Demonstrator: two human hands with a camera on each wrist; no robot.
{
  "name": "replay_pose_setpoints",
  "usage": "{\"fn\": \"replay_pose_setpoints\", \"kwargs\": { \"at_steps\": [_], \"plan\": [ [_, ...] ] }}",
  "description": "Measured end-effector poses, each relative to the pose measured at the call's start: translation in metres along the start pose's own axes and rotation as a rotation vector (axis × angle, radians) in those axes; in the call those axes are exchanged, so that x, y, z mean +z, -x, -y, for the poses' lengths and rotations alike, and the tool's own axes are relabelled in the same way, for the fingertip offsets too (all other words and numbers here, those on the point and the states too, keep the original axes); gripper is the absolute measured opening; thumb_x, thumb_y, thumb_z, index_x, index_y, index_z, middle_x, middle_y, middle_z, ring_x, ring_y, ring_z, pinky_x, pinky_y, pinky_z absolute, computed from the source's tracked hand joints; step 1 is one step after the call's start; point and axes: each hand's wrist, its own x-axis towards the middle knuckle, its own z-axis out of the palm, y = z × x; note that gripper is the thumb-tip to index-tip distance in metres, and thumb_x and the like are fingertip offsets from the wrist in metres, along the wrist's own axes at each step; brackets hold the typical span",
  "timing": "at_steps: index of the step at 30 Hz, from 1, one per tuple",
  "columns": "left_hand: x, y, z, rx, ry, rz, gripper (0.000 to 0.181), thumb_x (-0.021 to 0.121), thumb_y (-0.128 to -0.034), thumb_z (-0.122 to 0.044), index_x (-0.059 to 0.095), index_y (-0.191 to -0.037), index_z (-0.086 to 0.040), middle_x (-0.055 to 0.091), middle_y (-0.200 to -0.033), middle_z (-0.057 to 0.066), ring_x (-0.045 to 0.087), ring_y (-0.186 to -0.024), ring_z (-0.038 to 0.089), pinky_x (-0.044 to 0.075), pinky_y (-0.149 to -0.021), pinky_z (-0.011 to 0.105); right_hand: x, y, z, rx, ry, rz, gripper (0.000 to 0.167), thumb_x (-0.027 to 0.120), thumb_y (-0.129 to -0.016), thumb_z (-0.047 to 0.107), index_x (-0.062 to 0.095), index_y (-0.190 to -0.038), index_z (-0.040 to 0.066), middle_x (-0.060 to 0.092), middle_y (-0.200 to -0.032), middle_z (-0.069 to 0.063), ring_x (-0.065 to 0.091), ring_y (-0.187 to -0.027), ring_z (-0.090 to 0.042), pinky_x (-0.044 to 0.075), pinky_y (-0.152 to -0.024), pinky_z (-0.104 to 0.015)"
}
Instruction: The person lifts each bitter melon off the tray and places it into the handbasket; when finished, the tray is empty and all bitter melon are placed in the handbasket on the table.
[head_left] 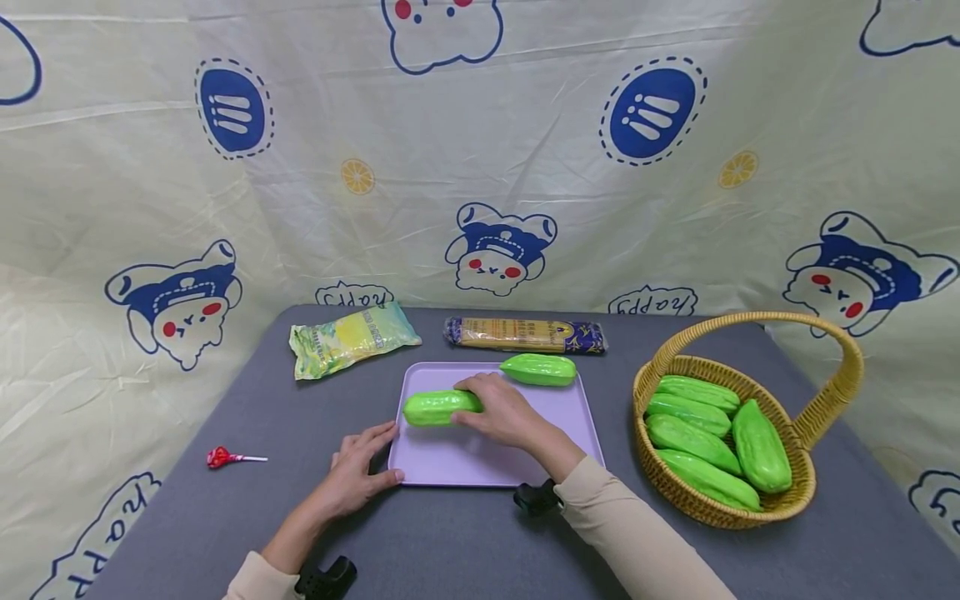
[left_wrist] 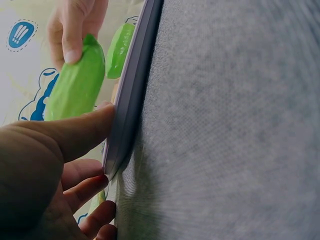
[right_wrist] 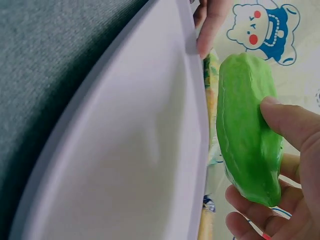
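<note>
A pale purple tray (head_left: 495, 467) lies on the table. My right hand (head_left: 504, 410) holds a green ridged gourd (head_left: 435, 408) over the tray's left part, thumb on one side and fingers on the other. In the right wrist view this gourd (right_wrist: 247, 130) appears raised off the tray. A second green gourd (head_left: 538, 370) lies at the tray's far right corner. My left hand (head_left: 356, 471) grips the near left corner of the tray. The left wrist view has the thumb (left_wrist: 87, 131) against the rim, with the other fingers bent around the corner.
At right stands a wicker basket (head_left: 648, 467) with a tall handle and several green gourds inside. Behind the tray lie a green-yellow packet (head_left: 352, 340) and a long pack of noodles (head_left: 525, 335). A red lollipop (head_left: 219, 457) is on the left. A printed curtain (head_left: 315, 225) hangs behind.
</note>
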Motion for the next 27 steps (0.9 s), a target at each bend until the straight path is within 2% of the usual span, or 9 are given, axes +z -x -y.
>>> {"fn": "replay_pose_setpoints", "kwargs": {
  "at_steps": [8,17,20,24,27],
  "plan": [
    [-0.001,0.000,-0.001,0.001,0.002,0.003,0.066,0.072,-0.0816,-0.029,0.047,-0.139,-0.009,0.042,-0.147,0.007,0.033,-0.123,0.031,0.024,-0.090,0.047,-0.015,0.013,-0.001,-0.038,0.016,-0.060,0.047,0.070,-0.083,0.036,0.062,-0.120,0.010,0.065,-0.118,-0.007,0.056,-0.111,-0.024,0.042,-0.096,-0.042],
    [-0.001,0.001,-0.001,-0.002,0.003,0.004,0.066,0.072,-0.0813,-0.029,0.047,-0.139,-0.009,0.042,-0.147,0.007,0.033,-0.123,0.031,0.024,-0.091,0.048,-0.032,0.033,-0.006,-0.022,0.017,-0.108,0.048,0.071,-0.082,0.035,0.061,-0.123,0.011,0.064,-0.119,-0.006,0.055,-0.113,-0.024,0.042,-0.095,-0.044],
    [0.000,0.000,-0.001,-0.007,0.004,0.001,0.066,0.072,-0.0810,-0.028,0.047,-0.139,-0.009,0.043,-0.147,0.008,0.033,-0.124,0.031,0.024,-0.091,0.048,-0.038,0.040,-0.007,-0.011,0.014,-0.120,0.048,0.070,-0.083,0.036,0.060,-0.123,0.012,0.063,-0.121,-0.006,0.054,-0.113,-0.024,0.038,-0.102,-0.046],
    [0.000,0.000,-0.001,-0.018,0.009,0.006,0.066,0.072,-0.0813,-0.028,0.047,-0.139,-0.009,0.042,-0.147,0.007,0.033,-0.124,0.031,0.024,-0.092,0.049,-0.048,0.051,-0.009,0.006,0.011,-0.143,0.049,0.070,-0.083,0.037,0.059,-0.125,0.015,0.062,-0.123,-0.005,0.054,-0.112,-0.023,0.040,-0.098,-0.044],
    [-0.001,0.000,-0.002,-0.022,0.016,0.014,0.066,0.072,-0.0816,-0.028,0.046,-0.140,-0.010,0.041,-0.148,0.008,0.033,-0.124,0.031,0.023,-0.092,0.050,-0.055,0.059,-0.010,0.007,0.023,-0.169,0.049,0.070,-0.083,0.037,0.059,-0.126,0.016,0.062,-0.121,-0.004,0.054,-0.109,-0.021,0.043,-0.086,-0.040]
  ]
}}
